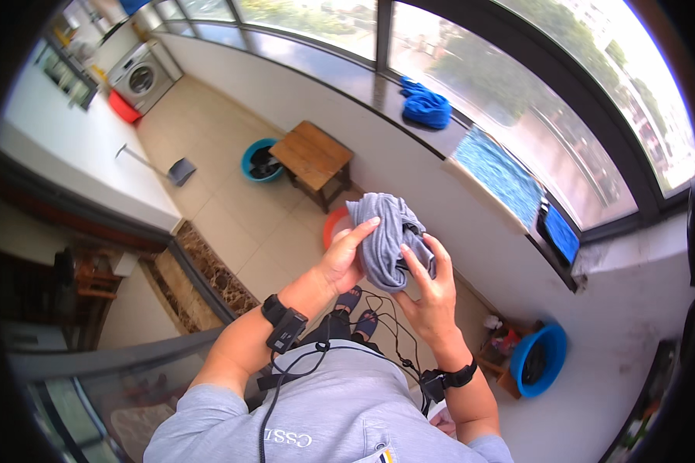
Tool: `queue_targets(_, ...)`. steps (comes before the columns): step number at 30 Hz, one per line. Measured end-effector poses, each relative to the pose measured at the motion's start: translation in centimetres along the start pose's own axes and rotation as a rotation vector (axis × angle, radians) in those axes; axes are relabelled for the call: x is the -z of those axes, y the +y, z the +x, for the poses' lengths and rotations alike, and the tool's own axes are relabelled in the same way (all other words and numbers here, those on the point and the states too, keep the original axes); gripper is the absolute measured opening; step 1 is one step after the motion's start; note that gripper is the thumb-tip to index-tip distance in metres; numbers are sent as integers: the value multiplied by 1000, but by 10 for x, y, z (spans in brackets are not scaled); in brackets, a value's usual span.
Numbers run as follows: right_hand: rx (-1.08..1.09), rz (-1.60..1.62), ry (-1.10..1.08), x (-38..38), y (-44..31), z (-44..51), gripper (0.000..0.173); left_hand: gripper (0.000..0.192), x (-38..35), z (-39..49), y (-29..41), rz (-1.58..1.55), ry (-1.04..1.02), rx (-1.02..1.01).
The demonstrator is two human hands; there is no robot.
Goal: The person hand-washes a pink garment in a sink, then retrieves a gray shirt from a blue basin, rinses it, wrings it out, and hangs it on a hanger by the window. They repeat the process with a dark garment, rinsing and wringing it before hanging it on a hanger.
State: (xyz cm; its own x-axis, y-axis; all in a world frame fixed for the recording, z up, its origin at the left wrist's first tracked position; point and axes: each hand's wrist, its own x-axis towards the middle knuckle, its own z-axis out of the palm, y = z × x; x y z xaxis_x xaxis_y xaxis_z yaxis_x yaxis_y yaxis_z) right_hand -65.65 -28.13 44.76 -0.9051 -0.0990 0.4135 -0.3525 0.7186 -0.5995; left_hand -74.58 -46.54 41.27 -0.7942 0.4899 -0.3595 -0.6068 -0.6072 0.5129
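Note:
A bundled grey cloth (385,243), seemingly a garment, is held up before my chest between both hands. My left hand (344,260) grips its left side, thumb across the front and the other fingers hidden behind. At the lower right, my right hand (431,289) has its fingertips on the folds, beside a darker opening in the cloth. Partly hidden beneath the bundle and my left hand is a red-orange basin (334,227) on the floor.
A wooden stool (313,153) and a blue basin with dark cloth (255,172) stand ahead. Another blue basin (518,362) is at right. Cables (402,341) hang before my legs. A dustpan (180,172) lies left; a washing machine (142,80) stands far back. Cloths (428,109) lie along the windowsill.

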Motion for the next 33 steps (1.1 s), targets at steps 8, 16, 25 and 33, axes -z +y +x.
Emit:
queue_targets(8, 289, 221, -243, -56, -54, 69, 69, 56, 61, -63, 59, -136, 69, -139)
queue_targets(16, 545, 371, -344, -165, -135, 167, 46, 49, 147, -98, 160, -42, 261, -490)
queue_targets(25, 18, 677, -558, -302, -240, 286, 53, 42, 296, -129, 308, -193, 270, -643)
queue_targets(33, -16, 914, -586, -373, -322, 399, 36, 48, 346, -149, 426, -102, 107, -888)
